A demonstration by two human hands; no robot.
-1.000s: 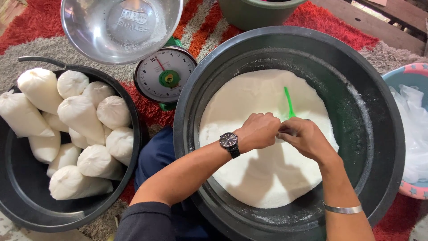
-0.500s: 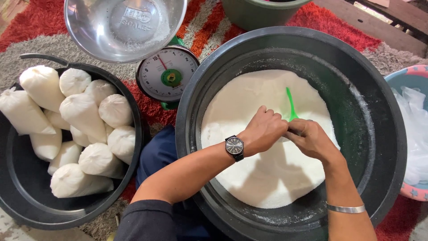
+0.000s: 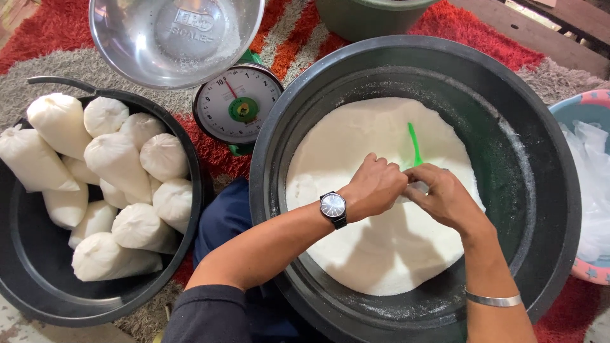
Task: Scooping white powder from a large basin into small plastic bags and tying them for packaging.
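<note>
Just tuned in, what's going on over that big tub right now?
A person is bent over a large black tub part-filled with white powder. The left hand, with a wristwatch, and the right hand meet over the powder, pinching something small and pale that I cannot make out. A green scoop handle sticks out of the powder just beyond them. To the left, a smaller black basin holds tied bags of white powder, with a dial scale between the two.

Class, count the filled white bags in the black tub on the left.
11 white bags show, heaped in the black tub: six along its upper half, five below them towards the middle. More may lie hidden beneath.
</note>
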